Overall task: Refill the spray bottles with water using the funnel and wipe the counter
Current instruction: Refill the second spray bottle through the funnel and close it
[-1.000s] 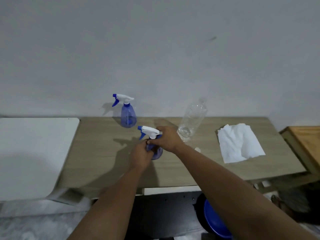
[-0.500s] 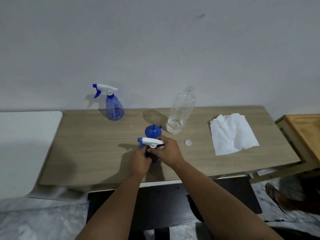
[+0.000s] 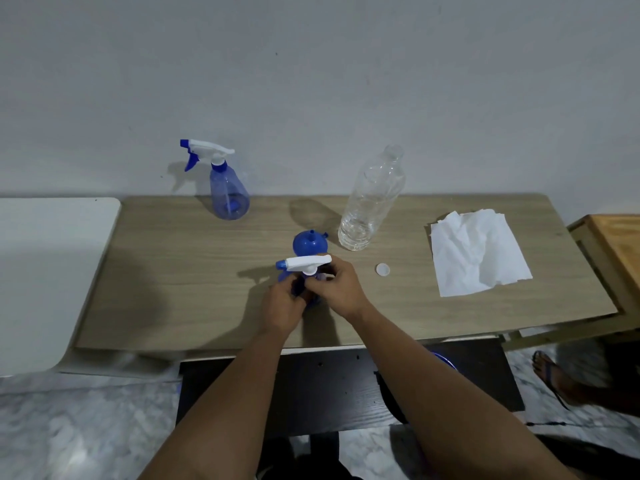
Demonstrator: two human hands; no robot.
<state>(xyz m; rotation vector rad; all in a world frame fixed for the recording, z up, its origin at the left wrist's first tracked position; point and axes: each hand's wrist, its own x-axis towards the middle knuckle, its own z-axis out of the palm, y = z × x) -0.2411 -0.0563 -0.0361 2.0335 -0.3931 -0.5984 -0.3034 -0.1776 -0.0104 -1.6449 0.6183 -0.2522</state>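
Tabletop (image 3: 173, 271): long wood-grain slab set against the wall, carrying everything listed; wide bare stretch on its left part, near edge close under the person's wrists. Paper towel (image 3: 478, 251): white, crumpled, lying flat far to the right of the water bottle, near the right end of the tabletop. Water bottle (image 3: 372, 199): clear plastic, upright, uncapped, only a little water showing at the bottom; the landmark for what follows. Rear spray bottle (image 3: 228, 192): blue, trigger head on, well to the left of the water bottle, close to the wall. Near spray bottle (image 3: 304, 266): blue with white trigger head, in front and to the left of the water bottle, mostly covered by the hands. Left hand (image 3: 280, 306): curled around the blue body, steadying it. Right hand (image 3: 341, 289): fingers closed at the neck collar just under the trigger head; it looks like the head is being unscrewed. Funnel (image 3: 309, 243): blue, resting spout-up just left of the water bottle's base, directly behind the held bottle. Cap (image 3: 382, 269): small white disc, lying in front of the water bottle and slightly to its right. Handling note: keep the body pinned to the tabletop, turn only the collar, lift the head straight up so the dip tube clears. Clearance note: the funnel and water bottle stand close behind the hands; the open left stretch seems the safer place to lay the head.
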